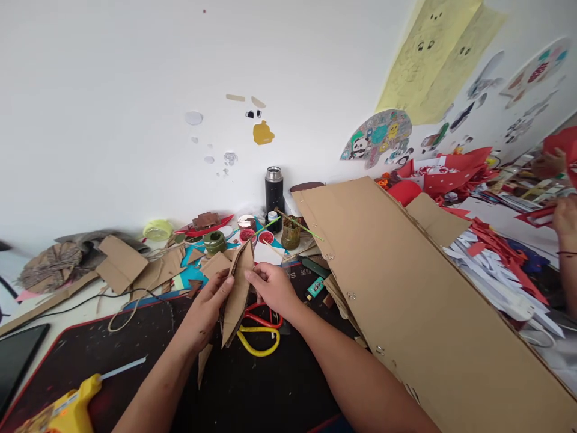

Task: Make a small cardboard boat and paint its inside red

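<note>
The cardboard piece (240,288) was positioned between the two sets of fingers, above the black mat (270,400). The left hand (207,310) clamped the piece along its left edge, thumb on the near face. The right hand (273,285) held the opposite edge in a pinch between thumb and fingers.

Status of work: the piece had a long outline tapering toward its lower end, so shaping was judged to be at least partly complete. Corrugation was exposed along its left edge; whether the piece was folded or layered could not be determined. No joint to another part was visible, and assembly was judged outstanding. The face was bare brown; no paint was visible on it.

The yellow scissor handle (259,354) and the red scissor handle (265,305) lay just below the right fingers, gripped by neither hand. The hot glue gun (74,406) lay well to the lower left of the left fingers, a glue stick (124,368) projecting from it. The large cardboard sheet (419,288) leaned to the right of the right fingers. Beyond both sets of fingers stood the green paint jar (214,242).
</note>
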Demonstrator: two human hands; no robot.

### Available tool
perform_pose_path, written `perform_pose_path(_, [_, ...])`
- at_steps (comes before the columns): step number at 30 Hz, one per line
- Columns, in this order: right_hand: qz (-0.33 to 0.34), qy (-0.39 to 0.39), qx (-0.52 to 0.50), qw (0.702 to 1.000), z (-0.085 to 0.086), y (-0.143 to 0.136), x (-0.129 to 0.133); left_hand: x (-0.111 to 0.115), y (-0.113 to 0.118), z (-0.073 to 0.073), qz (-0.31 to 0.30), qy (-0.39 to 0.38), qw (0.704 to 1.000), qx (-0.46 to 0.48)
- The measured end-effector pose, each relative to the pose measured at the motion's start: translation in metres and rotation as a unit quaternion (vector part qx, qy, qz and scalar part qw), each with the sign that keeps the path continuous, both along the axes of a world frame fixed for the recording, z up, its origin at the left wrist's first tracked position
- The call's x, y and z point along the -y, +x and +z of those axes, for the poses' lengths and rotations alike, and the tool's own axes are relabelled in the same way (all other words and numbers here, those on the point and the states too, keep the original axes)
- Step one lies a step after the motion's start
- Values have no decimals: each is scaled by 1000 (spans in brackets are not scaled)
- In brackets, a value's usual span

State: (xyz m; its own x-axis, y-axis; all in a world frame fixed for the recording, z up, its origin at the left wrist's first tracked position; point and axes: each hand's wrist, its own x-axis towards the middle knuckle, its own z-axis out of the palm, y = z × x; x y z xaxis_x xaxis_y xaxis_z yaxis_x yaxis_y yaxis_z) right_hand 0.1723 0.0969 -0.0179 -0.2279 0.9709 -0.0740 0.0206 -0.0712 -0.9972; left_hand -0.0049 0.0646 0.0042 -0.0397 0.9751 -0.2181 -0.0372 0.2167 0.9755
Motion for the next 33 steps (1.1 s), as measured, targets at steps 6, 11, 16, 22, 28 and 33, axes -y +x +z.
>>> perform_pose_path(6, [10,10,-14,1000,-1,0,0,1,-6,-2,-26,-16,999,-11])
perform_pose_path(11, [20,13,-33,999,-1,-1,0,2,-8,-10,5,-8,995,-95])
perform_pose_path(16, [1,16,-5,1000,1,0,0,3,-2,-9,-35,9,993,-109])
perform_pose_path(22, [-32,62,95,993,2,2,4,3,0,-4,-80,40,992,-94])
perform_pose_path(28, [-56,107,186,975,8,3,6,3,-1,-5,-78,38,991,-102])
perform_pose_path(33, [-57,112,222,967,12,4,6,6,0,-6,-80,31,993,-86])
